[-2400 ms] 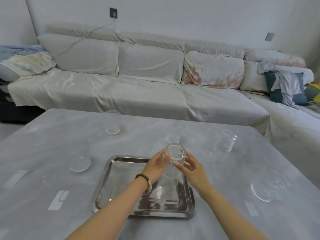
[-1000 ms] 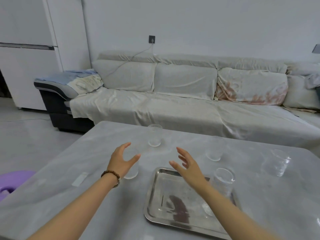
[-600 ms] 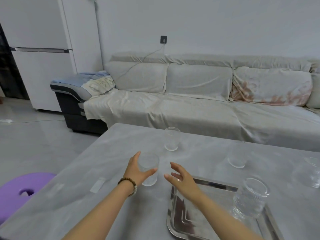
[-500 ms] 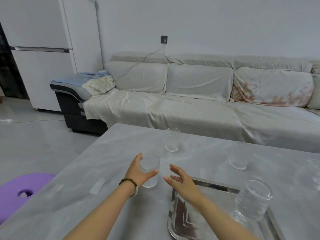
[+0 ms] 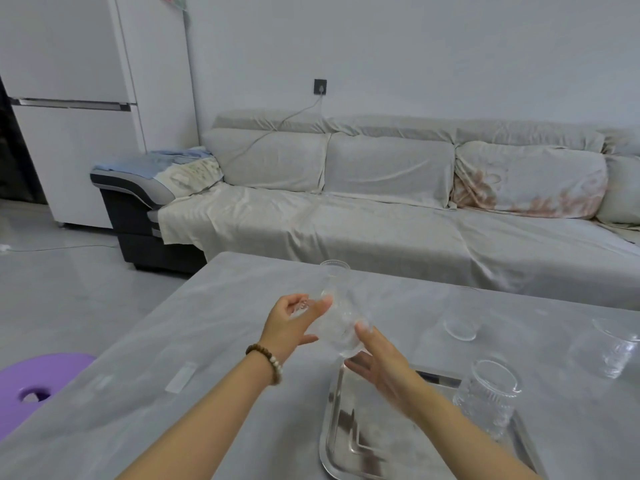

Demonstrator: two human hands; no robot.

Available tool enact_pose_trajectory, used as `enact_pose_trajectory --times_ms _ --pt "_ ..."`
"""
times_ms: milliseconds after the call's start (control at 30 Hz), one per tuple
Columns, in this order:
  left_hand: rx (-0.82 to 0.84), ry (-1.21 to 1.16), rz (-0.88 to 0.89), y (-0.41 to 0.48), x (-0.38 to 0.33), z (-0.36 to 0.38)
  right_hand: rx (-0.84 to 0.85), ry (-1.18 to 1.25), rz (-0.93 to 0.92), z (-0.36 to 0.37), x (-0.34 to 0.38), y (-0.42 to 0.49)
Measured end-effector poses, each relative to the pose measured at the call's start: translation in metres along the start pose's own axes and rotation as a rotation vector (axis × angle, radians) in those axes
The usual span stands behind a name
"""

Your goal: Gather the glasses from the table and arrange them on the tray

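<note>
My left hand [image 5: 291, 323] grips a clear glass [image 5: 337, 329], lifted off the grey table [image 5: 207, 341] and tilted, just beyond the far left corner of the steel tray [image 5: 334, 441]. My right hand [image 5: 384, 370] cups the same glass, thumb on its side and fingers under its base. A ribbed glass [image 5: 486, 398] stands upright on the tray's far right part. Three more glasses stand on the table: one [image 5: 334, 273] behind my hands, one [image 5: 462, 322] right of centre, one [image 5: 609, 348] near the right edge.
A covered sofa [image 5: 381, 220] runs along the table's far side. A purple stool [image 5: 31, 386] sits on the floor by the table's left edge, with a white fridge [image 5: 86, 116] further back. A small white label [image 5: 180, 376] lies on the table.
My left hand has raised the glass off the table and carried it right, toward the tray. My right hand has come up against it. The camera view shifted slightly.
</note>
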State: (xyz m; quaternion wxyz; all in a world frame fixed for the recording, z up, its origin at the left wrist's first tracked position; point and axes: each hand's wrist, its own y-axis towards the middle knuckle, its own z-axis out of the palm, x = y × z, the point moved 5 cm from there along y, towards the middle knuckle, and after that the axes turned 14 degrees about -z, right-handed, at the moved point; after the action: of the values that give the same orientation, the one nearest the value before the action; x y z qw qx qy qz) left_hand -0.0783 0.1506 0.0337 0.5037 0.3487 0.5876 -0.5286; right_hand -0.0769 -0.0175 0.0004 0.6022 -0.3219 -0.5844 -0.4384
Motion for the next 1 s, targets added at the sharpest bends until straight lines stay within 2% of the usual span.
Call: enact_pose_trajectory --times_ms 67,167,267,433,600,800,1000 --pt "0.092 -0.095 -0.065 -0.007 -0.003 0.021 -0.023 0.064 -0.029 -0.011 0.016 -0.007" --pt "0.236 -0.148 -0.134 -0.014 0.000 0.051 -0.132 -0.045 -0.071 -0.038 0.038 -0.020" --pt "0.298 -0.079 -0.195 -0.015 0.009 0.075 -0.254 -0.239 -0.098 -0.073 0.057 -0.033" --pt "0.356 0.039 -0.228 -0.013 0.034 0.106 -0.298 -0.465 -0.091 -0.118 0.073 -0.049" --pt "0.222 0.204 -0.153 -0.005 0.050 0.118 -0.239 -0.801 -0.111 -0.140 0.067 -0.050" --pt "0.253 0.324 -0.123 -0.005 0.068 0.134 -0.055 -1.106 -0.079 -0.143 0.045 -0.046" --pt "0.273 0.372 -0.125 -0.004 0.076 0.143 0.012 -1.178 -0.036 -0.150 0.034 -0.040"
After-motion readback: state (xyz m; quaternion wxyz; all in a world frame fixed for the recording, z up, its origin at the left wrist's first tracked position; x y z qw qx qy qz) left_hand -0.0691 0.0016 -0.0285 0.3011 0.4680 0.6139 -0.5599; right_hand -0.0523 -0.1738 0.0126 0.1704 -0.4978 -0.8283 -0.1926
